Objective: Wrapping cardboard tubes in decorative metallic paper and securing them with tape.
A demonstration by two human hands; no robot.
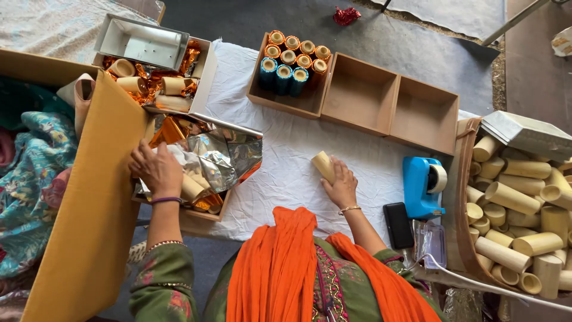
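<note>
- Tube [323, 165]: cream, lying tilted on white cloth [280, 155], near centre.
- Right hand [341, 183]: palm down, fingers curled loosely over tube's near end; grip not fully closed.
- Left hand [156, 168]: fingers bent, pressed into crumpled foil [217, 158] in open box [205, 213] at left; whether it pinches a sheet, cannot tell.
- Far centre: brown tray [357, 95], three compartments; left one holds wrapped rolls [292, 59], other two bare.
- Right: blue tape dispenser [422, 185], black phone [397, 225] just beside it.
- Far right: bin of plain tubes [518, 220].
</note>
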